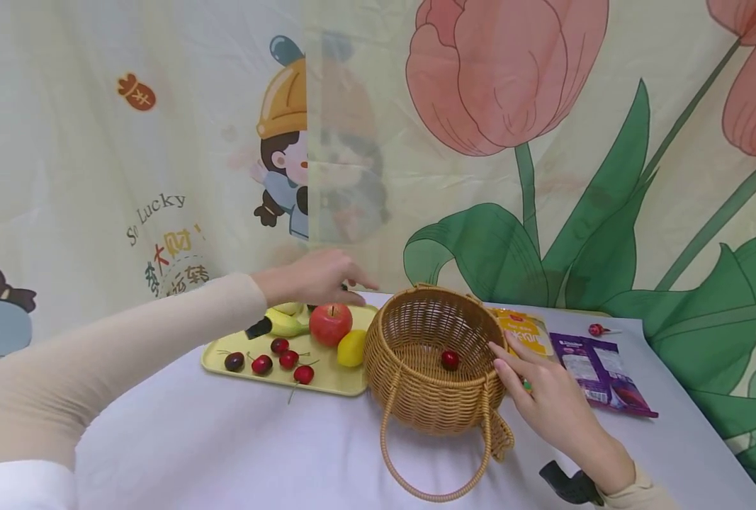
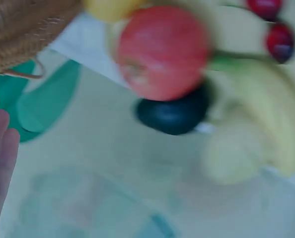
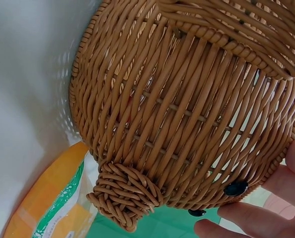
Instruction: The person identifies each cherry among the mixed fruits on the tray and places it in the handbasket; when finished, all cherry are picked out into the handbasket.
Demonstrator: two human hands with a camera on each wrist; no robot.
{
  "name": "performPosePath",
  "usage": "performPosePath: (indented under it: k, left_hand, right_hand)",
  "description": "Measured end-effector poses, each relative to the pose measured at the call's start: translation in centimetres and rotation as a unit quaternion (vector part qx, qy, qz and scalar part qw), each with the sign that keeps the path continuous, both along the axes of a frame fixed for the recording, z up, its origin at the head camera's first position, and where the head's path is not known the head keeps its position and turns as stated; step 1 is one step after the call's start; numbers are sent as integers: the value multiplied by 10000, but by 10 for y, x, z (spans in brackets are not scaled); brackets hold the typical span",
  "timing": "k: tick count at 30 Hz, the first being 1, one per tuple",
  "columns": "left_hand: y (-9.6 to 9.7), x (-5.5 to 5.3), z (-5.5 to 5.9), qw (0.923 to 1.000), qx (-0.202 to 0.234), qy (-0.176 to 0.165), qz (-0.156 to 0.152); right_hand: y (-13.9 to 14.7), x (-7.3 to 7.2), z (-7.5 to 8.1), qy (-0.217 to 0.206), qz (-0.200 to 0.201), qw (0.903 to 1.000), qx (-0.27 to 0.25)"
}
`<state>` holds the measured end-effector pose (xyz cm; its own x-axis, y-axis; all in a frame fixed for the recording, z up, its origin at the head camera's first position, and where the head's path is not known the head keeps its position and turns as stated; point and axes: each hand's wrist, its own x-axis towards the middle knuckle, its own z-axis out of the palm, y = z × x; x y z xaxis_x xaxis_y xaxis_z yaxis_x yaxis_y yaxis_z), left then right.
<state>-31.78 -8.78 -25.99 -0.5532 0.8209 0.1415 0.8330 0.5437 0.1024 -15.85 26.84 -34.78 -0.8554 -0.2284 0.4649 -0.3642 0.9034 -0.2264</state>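
Observation:
My left hand (image 1: 319, 278) hovers over the back of the yellow tray (image 1: 218, 356), left of the wicker basket (image 1: 438, 400). Its fingers (image 2: 4, 153) are extended, with nothing in them in the left wrist view. Below it lie a red apple (image 1: 330, 325), a banana (image 1: 286, 324) and a dark green, smooth fruit (image 2: 172, 116). A lemon (image 1: 351, 348) and several cherries (image 1: 261, 365) share the tray. With my right hand (image 1: 553, 397) I hold the basket's right rim, fingertips against the weave (image 3: 252, 218). One dark red cherry (image 1: 450, 360) lies inside the basket.
Right of the basket lie an orange-yellow packet (image 1: 523, 331), a purple packet (image 1: 604, 372) and a red lollipop (image 1: 597, 330). The basket's handle (image 1: 438, 498) hangs down toward me. A printed curtain (image 1: 358, 106) hangs behind the white-covered table (image 1: 244, 453).

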Motion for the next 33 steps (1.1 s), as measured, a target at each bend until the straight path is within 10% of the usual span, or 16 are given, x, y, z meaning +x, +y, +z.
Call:
performPosePath:
  k: [13, 20, 33]
  left_hand:
    - [-135, 44, -52, 9862, 70, -513, 1571]
    - [-191, 69, -84, 9803, 68, -533, 1903]
    - [-189, 62, -110, 9803, 33, -456, 1921]
  right_hand:
    - [3, 1, -3, 207, 178, 9996, -20]
    - [2, 0, -5, 234, 252, 9994, -44]
    - [1, 1, -5, 312, 226, 9992, -52]
